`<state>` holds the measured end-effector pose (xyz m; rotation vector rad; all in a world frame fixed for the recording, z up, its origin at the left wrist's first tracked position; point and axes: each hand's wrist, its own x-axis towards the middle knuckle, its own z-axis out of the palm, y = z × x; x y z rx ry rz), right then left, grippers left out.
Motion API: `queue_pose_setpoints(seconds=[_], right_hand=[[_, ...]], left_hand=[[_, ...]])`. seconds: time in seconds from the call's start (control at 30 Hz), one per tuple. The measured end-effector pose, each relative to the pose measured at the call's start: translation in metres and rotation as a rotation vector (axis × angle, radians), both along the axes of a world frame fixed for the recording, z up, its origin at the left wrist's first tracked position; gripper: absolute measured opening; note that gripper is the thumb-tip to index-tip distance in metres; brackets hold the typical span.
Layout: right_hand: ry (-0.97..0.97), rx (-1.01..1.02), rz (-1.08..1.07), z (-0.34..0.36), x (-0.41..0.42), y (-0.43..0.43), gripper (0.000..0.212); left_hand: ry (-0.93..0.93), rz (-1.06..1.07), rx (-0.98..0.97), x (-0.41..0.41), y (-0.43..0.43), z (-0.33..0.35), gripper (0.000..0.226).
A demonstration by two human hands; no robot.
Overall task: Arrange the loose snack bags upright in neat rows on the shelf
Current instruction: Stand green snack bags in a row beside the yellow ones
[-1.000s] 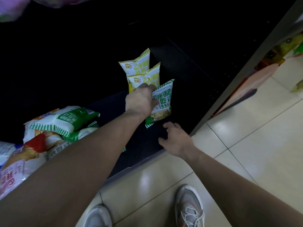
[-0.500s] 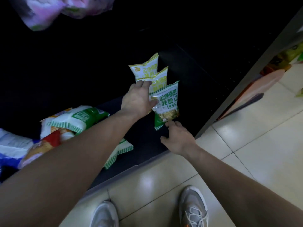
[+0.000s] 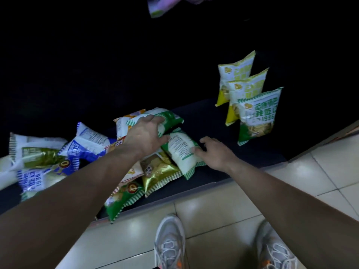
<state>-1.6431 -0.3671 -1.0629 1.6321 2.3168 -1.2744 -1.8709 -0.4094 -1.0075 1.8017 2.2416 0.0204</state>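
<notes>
On the dark bottom shelf (image 3: 217, 115) three snack bags stand upright in a row at the right: a green-and-white bag (image 3: 257, 115) in front, with two yellow-and-white bags (image 3: 246, 88) (image 3: 236, 70) behind it. A loose pile lies to the left. My left hand (image 3: 144, 135) grips a green-and-white bag (image 3: 167, 121) on top of the pile. My right hand (image 3: 213, 152) touches the edge of another green-and-white bag (image 3: 181, 150) that lies back side up; its fingers are spread.
More loose bags lie flat: a gold one (image 3: 159, 171), a green one (image 3: 124, 199) overhanging the shelf edge, blue-and-white ones (image 3: 87, 142) at the left. Pink-purple bags (image 3: 161, 6) hang above. Tiled floor (image 3: 320, 171) and my grey shoes (image 3: 171, 241) are below.
Both hands have left the upright green bag at the right and moved left to the pile. My left hand has taken hold of a green-and-white bag there.
</notes>
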Motion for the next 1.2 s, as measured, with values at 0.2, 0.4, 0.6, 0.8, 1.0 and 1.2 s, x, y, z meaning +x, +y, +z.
queue_pose_setpoints(seconds=[0.2,0.4,0.6,0.8,1.0,1.2], right_hand=[[-0.028,-0.109,0.027,-0.008,-0.03,-0.002,0.107],[-0.13,0.214,-0.005,-0.005,-0.009,0.008,0.097],[-0.224,0.432,0.06,-0.01,0.013,0.001,0.068],[-0.385,0.47,0.131,-0.015,0.009,0.002,0.096],[0.025,0.344,-0.108,0.005,0.01,0.016,0.068],[0.079,0.087,-0.168,0.016,0.012,0.017,0.032]], left_hand=[[-0.033,-0.065,0.036,-0.015,-0.006,-0.015,0.064],[-0.073,-0.054,0.054,-0.015,-0.005,-0.017,0.063],[-0.078,-0.055,0.06,-0.012,-0.006,-0.017,0.062],[-0.066,-0.046,0.039,-0.006,-0.006,-0.014,0.062],[-0.082,-0.015,0.08,-0.003,0.001,-0.011,0.064],[-0.129,0.072,0.096,-0.002,0.005,-0.008,0.069]])
